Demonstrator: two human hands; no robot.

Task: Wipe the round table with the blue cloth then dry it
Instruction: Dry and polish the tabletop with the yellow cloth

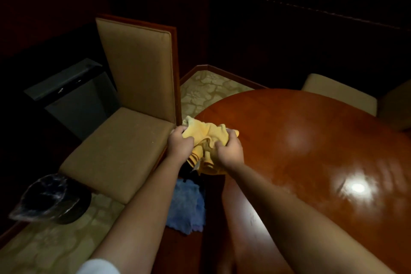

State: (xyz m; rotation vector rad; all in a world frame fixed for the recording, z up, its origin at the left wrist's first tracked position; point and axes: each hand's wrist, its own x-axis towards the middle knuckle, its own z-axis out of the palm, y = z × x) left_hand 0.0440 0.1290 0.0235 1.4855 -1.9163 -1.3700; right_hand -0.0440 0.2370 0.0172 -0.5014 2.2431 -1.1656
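At the frame's centre, left hand (180,143) and right hand (229,150) each clamp their grip on a bunched yellow cloth (205,138) over the round tabletop's (311,140) left edge, the blue cloth (185,204) lying below them.

Both forearms were bare from elbow to wrist, and the left hand (180,143) and right hand (229,151) wore no gloves, rings or watch. A white short sleeve (97,268) showed at the left upper arm, by the frame's bottom edge.
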